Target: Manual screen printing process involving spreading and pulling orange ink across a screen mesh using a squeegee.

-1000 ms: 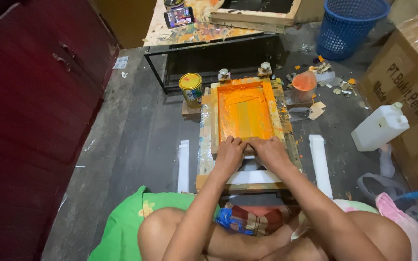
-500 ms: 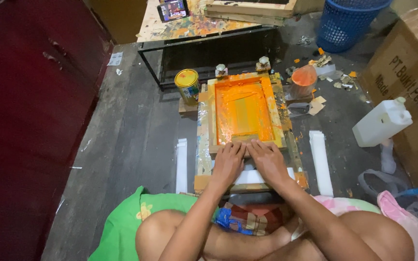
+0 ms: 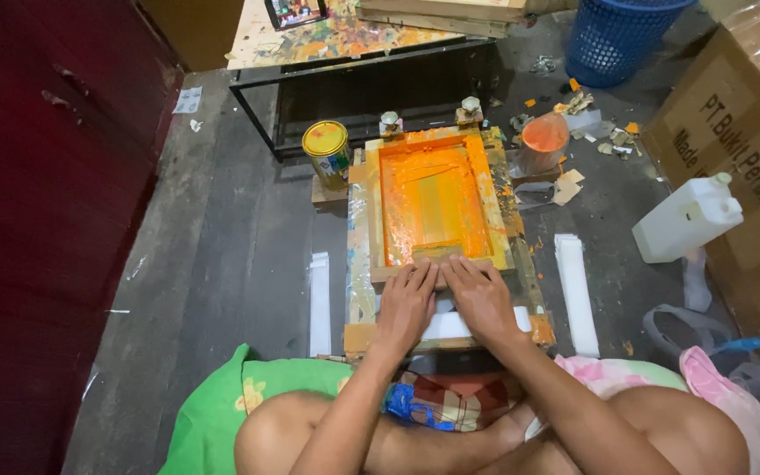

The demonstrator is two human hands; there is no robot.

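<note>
The head view looks down on a wooden screen-printing frame (image 3: 437, 207) lying flat on a paint-smeared wooden base (image 3: 358, 290) on the grey floor; its mesh is coated in orange ink. Both hands rest on the edge of the frame nearest the person. The left hand (image 3: 406, 306) lies palm down with fingers stretched forward, fingertips over the frame's near rail. The right hand (image 3: 483, 297) lies just beside it in the same flat, open pose, the two index fingers almost touching. Neither hand grips anything; they press flat on the wood.

At the far end of the frame two metal hinge clamps (image 3: 428, 117) stand on its corners. Just left of the frame's far corner stands a yellow-lidded tin can (image 3: 327, 149). To the right of the frame's far end sits an orange-stained cup (image 3: 544, 141), with paper scraps scattered around it. On either side of the frame lies a white strip on the floor, one left (image 3: 319, 303) and one right (image 3: 575, 290). Well right of the frame stands a white plastic jug (image 3: 688, 218) against a cardboard box (image 3: 741, 132). Beyond the frame is a paint-spattered low table (image 3: 345, 40), and right of that a blue basket (image 3: 622, 35).
</note>
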